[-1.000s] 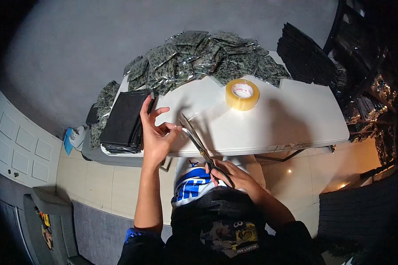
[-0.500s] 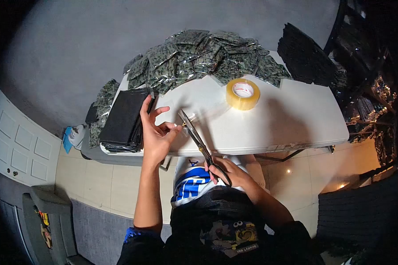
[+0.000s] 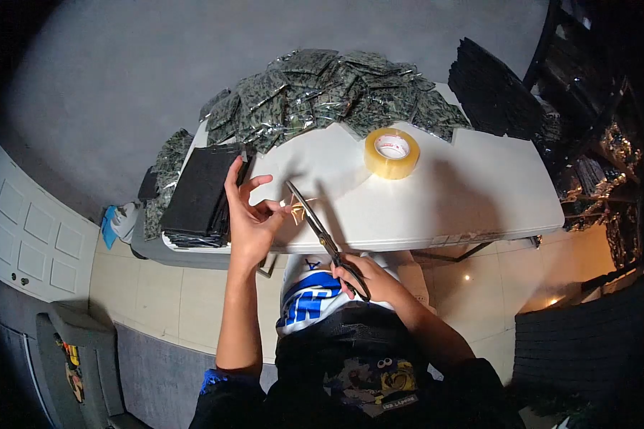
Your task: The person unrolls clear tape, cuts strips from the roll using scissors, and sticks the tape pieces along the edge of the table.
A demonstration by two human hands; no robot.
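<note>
My left hand (image 3: 256,218) pinches the end of a strip of clear packing tape (image 3: 336,191) between thumb and index finger, its other fingers raised. The strip runs faintly toward the tape roll (image 3: 391,154), which lies flat on the white table (image 3: 472,207). In my right hand (image 3: 365,277) is a pair of long metal scissors (image 3: 315,223), gripped by its dark handles. Its blades look nearly together and cross beside my left fingertips, at the strip. Whether the strip is cut through I cannot tell.
Green camouflage packets in shiny wrapping (image 3: 322,93) are heaped along the table's far edge. A stack of black folded pieces (image 3: 200,193) sits at the left, beside my left hand. More black pieces (image 3: 494,89) stand piled at the back right corner.
The scissor blades have closed together at the tape, and the tape by my left fingertips has shifted and now catches the light. My left hand and the roll have barely moved.
</note>
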